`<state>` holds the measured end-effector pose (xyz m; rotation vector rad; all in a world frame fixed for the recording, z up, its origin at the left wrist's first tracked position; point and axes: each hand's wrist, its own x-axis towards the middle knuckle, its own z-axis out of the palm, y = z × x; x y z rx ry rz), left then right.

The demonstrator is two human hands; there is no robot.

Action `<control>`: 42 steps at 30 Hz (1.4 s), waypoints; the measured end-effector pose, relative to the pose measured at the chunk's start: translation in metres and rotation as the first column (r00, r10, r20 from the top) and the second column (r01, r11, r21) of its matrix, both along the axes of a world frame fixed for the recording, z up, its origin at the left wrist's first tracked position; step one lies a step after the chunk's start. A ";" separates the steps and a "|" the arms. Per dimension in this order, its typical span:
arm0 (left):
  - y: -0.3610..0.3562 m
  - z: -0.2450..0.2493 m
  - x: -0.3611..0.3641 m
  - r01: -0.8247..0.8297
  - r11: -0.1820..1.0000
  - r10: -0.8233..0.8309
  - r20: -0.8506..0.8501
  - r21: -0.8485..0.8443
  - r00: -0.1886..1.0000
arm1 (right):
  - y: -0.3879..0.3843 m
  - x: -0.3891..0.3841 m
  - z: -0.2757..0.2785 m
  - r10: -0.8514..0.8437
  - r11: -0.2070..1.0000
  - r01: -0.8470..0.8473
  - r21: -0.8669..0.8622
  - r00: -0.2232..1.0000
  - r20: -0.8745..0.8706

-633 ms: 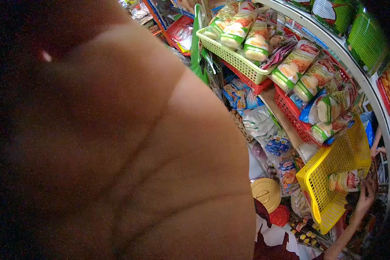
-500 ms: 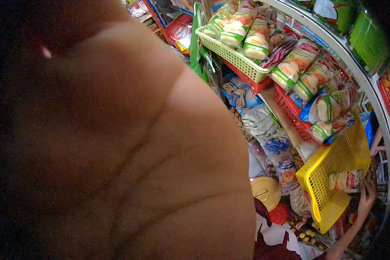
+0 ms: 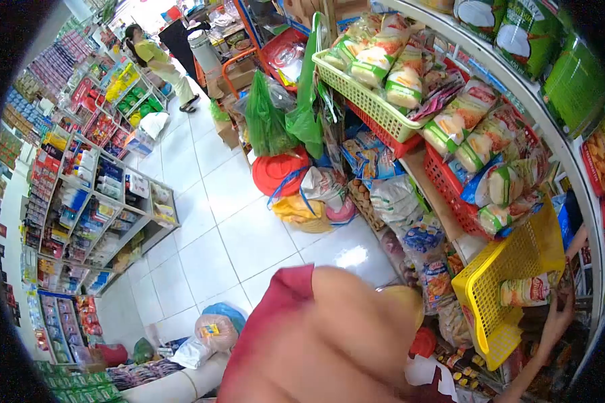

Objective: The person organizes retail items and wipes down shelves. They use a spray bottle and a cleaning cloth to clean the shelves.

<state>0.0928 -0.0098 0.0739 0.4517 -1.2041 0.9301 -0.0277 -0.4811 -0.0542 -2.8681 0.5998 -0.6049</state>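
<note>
A yellow plastic basket (image 3: pixel 480 289) tilts at the lower right, with a printed food packet (image 3: pixel 524 291) lying in it. My right hand (image 3: pixel 562 305) reaches up from the bottom edge, its fingers closed round the right end of that packet. Close to the camera, a blurred bare arm with a maroon sleeve (image 3: pixel 275 312) fills the bottom middle. It appears to be my raised left arm; its hand is outside the picture. Above the yellow basket, similar packets (image 3: pixel 480 148) fill a red basket (image 3: pixel 444 174).
A cream basket (image 3: pixel 363 84) of packets stands higher on the shelf. A curved metal shelf edge (image 3: pixel 551 84) runs down the right. Green bags (image 3: pixel 265 111) hang over a tiled floor (image 3: pixel 208 201). Stocked shelves (image 3: pixel 87 201) line the left, where another person (image 3: pixel 156 60) stands farther back.
The arm close to the camera has dropped down and away, uncovering the aisle and left shelves. My right hand stays at the packet in the yellow basket.
</note>
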 end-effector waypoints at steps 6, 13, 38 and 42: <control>-0.044 -0.020 -0.067 0.044 0.978 -0.133 -0.447 -0.204 0.885 | 0.004 0.000 0.007 -0.043 0.996 0.048 0.072 0.996 -0.078; -0.025 -0.044 -0.064 0.118 0.993 -0.113 -0.390 -0.012 0.914 | 0.008 0.001 0.005 -0.071 0.984 0.077 0.161 0.997 -0.044; -0.179 -0.192 -0.044 -0.097 -0.121 0.221 0.122 0.988 0.968 | 0.004 -0.024 0.018 -0.021 0.883 -0.048 0.468 0.990 0.142; -0.170 -0.188 -0.021 -0.156 -0.177 0.336 0.209 0.972 0.919 | 0.012 -0.029 0.019 -0.050 0.829 -0.060 0.556 0.982 0.180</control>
